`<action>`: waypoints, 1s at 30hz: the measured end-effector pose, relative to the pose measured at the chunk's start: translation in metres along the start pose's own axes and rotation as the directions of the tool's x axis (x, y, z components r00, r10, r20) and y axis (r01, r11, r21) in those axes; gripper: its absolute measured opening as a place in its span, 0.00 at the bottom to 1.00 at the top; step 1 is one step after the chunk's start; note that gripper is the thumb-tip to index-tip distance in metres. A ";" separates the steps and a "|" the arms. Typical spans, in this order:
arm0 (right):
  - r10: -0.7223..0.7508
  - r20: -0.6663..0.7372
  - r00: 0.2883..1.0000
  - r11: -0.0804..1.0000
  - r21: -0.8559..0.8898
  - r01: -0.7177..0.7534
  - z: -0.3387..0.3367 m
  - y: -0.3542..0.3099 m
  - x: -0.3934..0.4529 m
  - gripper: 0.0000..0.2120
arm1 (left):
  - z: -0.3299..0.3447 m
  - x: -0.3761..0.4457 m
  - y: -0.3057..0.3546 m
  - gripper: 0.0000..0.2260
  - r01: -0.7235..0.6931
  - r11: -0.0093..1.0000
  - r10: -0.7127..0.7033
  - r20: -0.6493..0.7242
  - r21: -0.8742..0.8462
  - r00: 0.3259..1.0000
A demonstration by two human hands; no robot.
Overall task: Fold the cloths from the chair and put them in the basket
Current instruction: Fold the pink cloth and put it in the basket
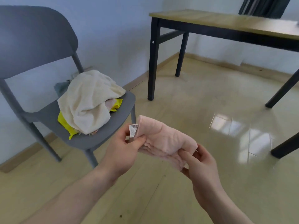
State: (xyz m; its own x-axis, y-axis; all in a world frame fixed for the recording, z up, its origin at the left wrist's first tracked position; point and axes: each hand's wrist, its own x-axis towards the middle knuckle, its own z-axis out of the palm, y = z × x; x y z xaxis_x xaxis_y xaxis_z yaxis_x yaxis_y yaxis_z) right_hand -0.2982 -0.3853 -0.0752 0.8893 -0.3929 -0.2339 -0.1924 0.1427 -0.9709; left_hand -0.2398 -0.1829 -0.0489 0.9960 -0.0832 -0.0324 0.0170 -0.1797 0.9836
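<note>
Pink and softly ribbed, the folded cloth I am holding is a thick, plush pad of several layers, with rumpled edges along its near side and a small white barcode tag standing up at its left end. My left hand pinches that left end, thumb curled over the top beside the tag, fingers tucked beneath. My right hand grips the right end, thumb pressed on the upper fold and fingers curled under, so the cloth spans between both hands above the floor, just in front of the chair.

On the grey chair, a smooth moulded plastic seat with a rounded back and slim tapered legs, sits the heap of cloths. A cream towel of coarse, nubbly weave drapes over the top in loose folds. Under it a bright yellow cloth pokes out at the front and right, with a bit of pale pink showing between, and a grey-green cloth lies behind.

To the right stands a table with a light wood-grain top and a matt black frame. Glossy beige tiles throw back the window light.
</note>
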 end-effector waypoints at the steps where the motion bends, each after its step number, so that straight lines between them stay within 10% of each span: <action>1: 0.013 0.000 1.000 1.000 0.005 -0.013 0.003 0.005 0.008 0.11 | 0.001 0.007 -0.004 0.08 0.005 1.000 -0.005 -0.021 0.012 1.000; 11: 0.310 -0.053 0.949 0.945 -0.093 -0.314 -0.003 -0.045 0.021 0.17 | 0.006 0.031 0.031 0.03 0.388 0.921 -0.382 -0.111 0.044 0.918; 30: 0.221 0.015 0.975 0.966 -0.141 -0.217 -0.161 -0.560 -0.040 0.12 | 0.071 0.015 0.553 0.12 0.353 0.933 -0.357 0.069 0.066 0.932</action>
State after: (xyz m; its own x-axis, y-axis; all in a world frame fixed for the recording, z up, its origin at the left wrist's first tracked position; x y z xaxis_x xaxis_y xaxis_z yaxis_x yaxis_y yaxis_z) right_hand -0.2930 -0.5960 0.4699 0.8308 -0.3385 -0.4418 -0.4370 0.0949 -0.8944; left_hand -0.2221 -0.3526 0.4820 0.9157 -0.0809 -0.3936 0.3616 -0.2614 0.8950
